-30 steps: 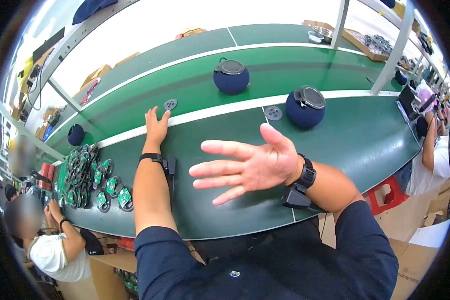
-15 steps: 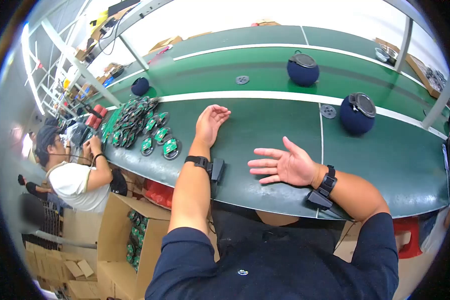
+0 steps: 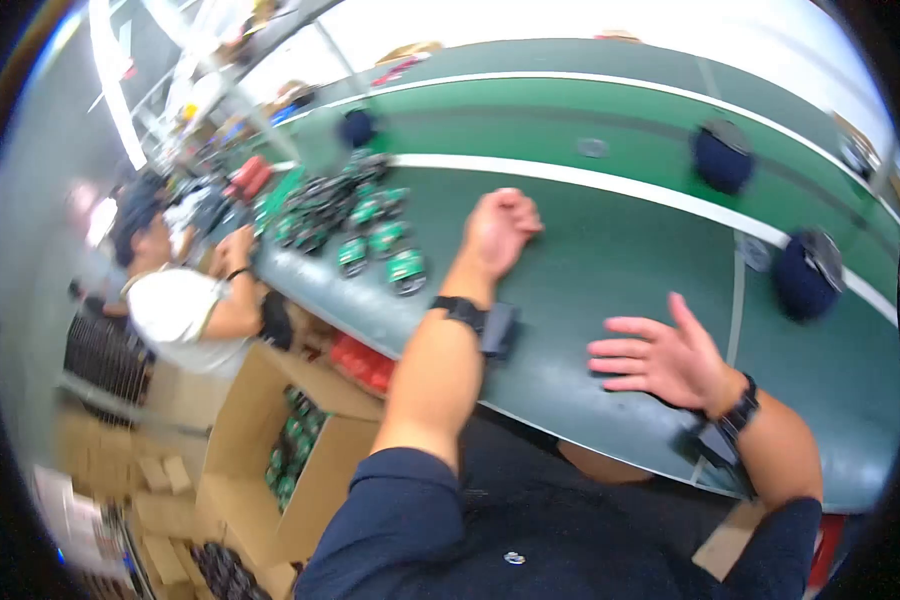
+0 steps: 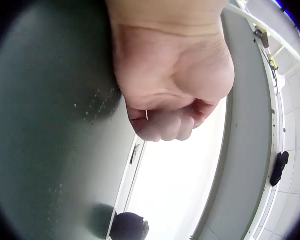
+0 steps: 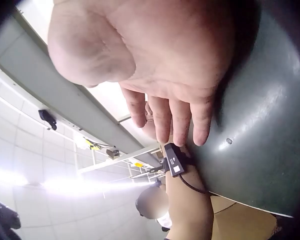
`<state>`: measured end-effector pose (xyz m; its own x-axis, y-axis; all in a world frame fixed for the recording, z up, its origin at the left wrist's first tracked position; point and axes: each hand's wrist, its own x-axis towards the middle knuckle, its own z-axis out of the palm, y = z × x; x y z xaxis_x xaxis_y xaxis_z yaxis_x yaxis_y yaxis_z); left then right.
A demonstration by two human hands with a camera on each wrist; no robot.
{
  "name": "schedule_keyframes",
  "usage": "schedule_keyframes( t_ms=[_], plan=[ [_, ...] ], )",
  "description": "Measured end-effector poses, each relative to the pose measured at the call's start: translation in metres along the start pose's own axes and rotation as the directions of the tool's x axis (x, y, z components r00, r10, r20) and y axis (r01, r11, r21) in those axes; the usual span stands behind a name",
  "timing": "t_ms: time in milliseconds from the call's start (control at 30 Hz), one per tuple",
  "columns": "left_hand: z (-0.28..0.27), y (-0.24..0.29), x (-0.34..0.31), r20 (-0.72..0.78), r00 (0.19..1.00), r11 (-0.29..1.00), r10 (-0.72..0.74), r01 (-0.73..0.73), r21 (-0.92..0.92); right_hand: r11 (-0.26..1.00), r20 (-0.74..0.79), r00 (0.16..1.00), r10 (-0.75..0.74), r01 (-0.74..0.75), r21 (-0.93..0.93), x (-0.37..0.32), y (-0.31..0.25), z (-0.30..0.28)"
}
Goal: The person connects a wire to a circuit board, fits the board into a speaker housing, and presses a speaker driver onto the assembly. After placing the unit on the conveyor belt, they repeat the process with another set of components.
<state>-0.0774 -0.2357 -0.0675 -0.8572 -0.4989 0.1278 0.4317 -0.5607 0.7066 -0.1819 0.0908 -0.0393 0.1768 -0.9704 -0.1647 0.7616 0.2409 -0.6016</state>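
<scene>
Over the green workbench [image 3: 590, 270] my left hand [image 3: 502, 230] is curled into a fist, and nothing shows in it. The left wrist view has the fingers folded against the palm of the left hand [image 4: 170, 80]. My right hand [image 3: 660, 360] is held above the bench with its fingers spread and palm bare. Left of my left hand lies a heap of green circuit boards with black rings [image 3: 330, 205], several loose boards [image 3: 407, 268] beside it. Beyond my right hand stands a dark blue fabric ball [image 3: 810, 275] with a grey lid-like top, next to a grey disc [image 3: 755, 254].
Farther back on the green strip are another dark blue ball [image 3: 722, 160], a grey disc [image 3: 592, 148] and a small dark ball [image 3: 357, 128]. A person in a white shirt [image 3: 175, 310] works at the left. Below the bench, an opened cardboard box [image 3: 228, 480] holds more green boards.
My view has swung to the left. The left hand has drawn back from near the disc and its fingers have curled in. The right hand has lowered from close to the camera, still spread.
</scene>
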Motion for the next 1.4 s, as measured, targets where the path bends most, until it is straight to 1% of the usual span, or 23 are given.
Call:
schedule_keyframes(
  t_ms=[33,67,100,133,167,200,233,267,300,367,500,633,833,900,1000,1067,1167,1300,1400],
  plan=[
    [0.006,0.000,0.000,-0.018,1.000,0.999,0.003,-0.002,0.048,1.000,-0.048,0.999,-0.014,0.013,-0.011,0.000,-0.002,0.004],
    [0.012,0.000,-0.004,-0.006,1.000,0.999,0.029,-0.029,0.013,0.999,-0.078,0.997,-0.026,0.024,-0.024,-0.001,-0.001,0.009],
    [0.015,-0.002,-0.008,-0.022,0.988,0.957,0.154,-0.144,0.253,0.999,-0.154,0.987,-0.042,0.038,-0.027,-0.001,0.000,0.015],
    [0.011,-0.004,-0.005,-0.034,0.975,0.909,0.221,-0.193,0.370,0.998,-0.233,0.971,-0.061,0.056,-0.031,-0.001,0.001,0.019],
    [0.011,-0.004,-0.006,-0.017,0.983,0.906,0.183,-0.162,0.392,0.995,-0.249,0.964,-0.092,0.082,-0.049,0.000,0.004,0.017],
    [0.015,-0.004,-0.006,-0.077,0.990,0.958,0.120,-0.095,0.270,0.991,-0.284,0.949,-0.134,0.120,-0.067,0.002,0.006,0.016],
    [0.008,-0.008,-0.002,-0.057,0.992,0.959,0.116,-0.096,0.267,0.992,-0.252,0.960,-0.118,0.103,-0.070,0.006,0.007,0.018],
    [0.004,-0.011,0.002,-0.026,0.995,0.962,0.098,-0.089,0.257,0.991,-0.304,0.943,-0.132,0.116,-0.072,0.005,0.007,0.021],
    [0.006,-0.008,-0.001,-0.027,0.994,0.960,0.108,-0.098,0.262,0.988,-0.362,0.920,-0.151,0.133,-0.077,0.005,0.006,0.023],
    [0.009,-0.008,-0.004,-0.026,0.993,0.947,0.113,-0.100,0.304,0.987,-0.365,0.917,-0.159,0.133,-0.094,0.005,0.007,0.024],
    [0.015,-0.005,-0.010,0.015,0.995,0.940,0.094,-0.094,0.328,0.981,-0.370,0.910,-0.185,0.152,-0.117,0.003,0.010,0.023],
    [0.017,-0.005,-0.013,0.032,0.993,0.932,0.113,-0.117,0.343,0.983,-0.375,0.910,-0.177,0.142,-0.118,0.003,0.010,0.023],
    [0.016,-0.007,-0.012,0.051,0.993,0.922,0.102,-0.113,0.371,0.980,-0.313,0.932,-0.185,0.150,-0.132,0.002,0.015,0.009],
    [0.016,-0.007,-0.012,0.059,0.994,0.920,0.091,-0.107,0.378,0.963,-0.269,0.934,-0.237,0.188,-0.195,0.002,0.018,0.005],
    [0.013,-0.008,-0.010,0.076,0.992,0.904,0.097,-0.120,0.410,0.954,-0.235,0.941,-0.243,0.188,-0.235,0.001,0.017,0.002],
    [0.010,-0.008,-0.008,0.091,0.994,0.880,0.068,-0.103,0.465,0.951,-0.249,0.937,-0.244,0.182,-0.248,0.001,0.017,0.004],
    [0.015,-0.007,-0.009,0.056,0.994,0.905,0.097,-0.111,0.411,0.947,-0.261,0.933,-0.247,0.175,-0.271,0.001,0.017,0.008],
    [0.014,-0.006,-0.008,0.046,0.996,0.923,0.074,-0.086,0.374,0.938,-0.247,0.934,-0.257,0.178,-0.298,-0.001,0.017,0.010],
    [0.013,-0.006,-0.009,0.050,0.996,0.921,0.076,-0.090,0.379,0.950,-0.261,0.936,-0.236,0.166,-0.265,0.001,0.015,0.011]
  ],
)
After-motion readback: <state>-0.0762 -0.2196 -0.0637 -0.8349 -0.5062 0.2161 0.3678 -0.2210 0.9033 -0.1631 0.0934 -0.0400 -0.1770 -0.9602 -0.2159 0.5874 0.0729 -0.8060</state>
